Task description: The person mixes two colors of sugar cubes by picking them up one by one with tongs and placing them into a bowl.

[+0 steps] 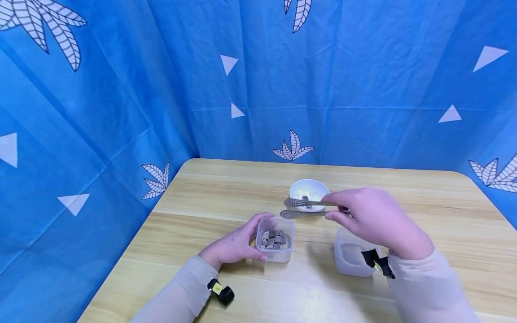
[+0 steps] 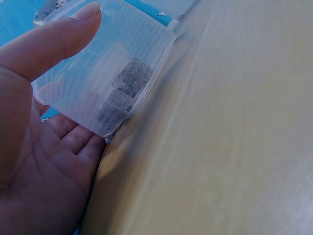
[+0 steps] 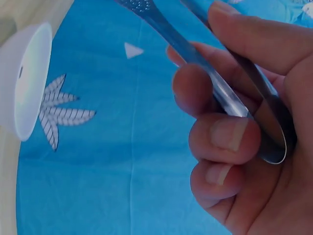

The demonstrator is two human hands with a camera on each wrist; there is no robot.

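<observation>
My left hand [image 1: 236,246] grips a small clear plastic tub [image 1: 275,245] of brown cubes [image 1: 274,239] on the wooden table [image 1: 226,202]; thumb and fingers wrap its near side, as the left wrist view shows around the tub [image 2: 105,73]. My right hand [image 1: 373,220] holds metal tongs [image 1: 307,208] in the air, their tips apart, pointing left above and between the tub and a white bowl [image 1: 308,188]. The bowl holds a brown cube [image 1: 305,198]. In the right wrist view the fingers [image 3: 225,134] curl round the tongs [image 3: 215,83], with the bowl [image 3: 29,81] at left.
A second clear tub [image 1: 353,259] stands under my right wrist, apparently empty. Blue patterned cloth [image 1: 121,89] walls the table on the left, back and right. Black wrist-camera straps [image 1: 221,290] sit on both sleeves.
</observation>
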